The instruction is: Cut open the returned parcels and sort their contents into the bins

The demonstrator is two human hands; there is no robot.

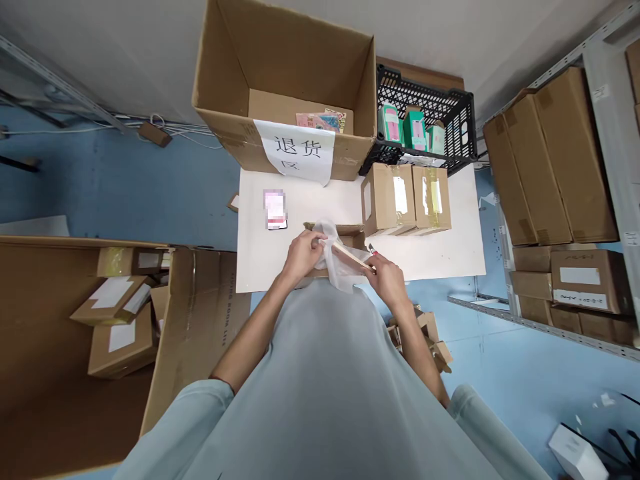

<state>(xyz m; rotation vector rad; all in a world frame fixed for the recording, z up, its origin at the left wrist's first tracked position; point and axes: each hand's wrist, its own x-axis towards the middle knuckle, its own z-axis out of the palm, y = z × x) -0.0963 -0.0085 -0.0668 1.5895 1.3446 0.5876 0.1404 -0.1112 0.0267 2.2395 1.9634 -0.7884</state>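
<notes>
My left hand pinches the edge of a translucent plastic wrap at the table's front edge. A slim pale item lies in or against the wrap; I cannot make out its kind. My right hand is closed on the right end of this item and the wrap. A small red and dark tip sticks up by its fingers, too little shown to name. Just behind the wrap is an open small cardboard box, partly hidden by the wrap and my hands.
On the white table stand a large open carton with a paper sign, two taped boxes, a black crate and a phone. A big carton with parcels is at left; shelves with boxes at right.
</notes>
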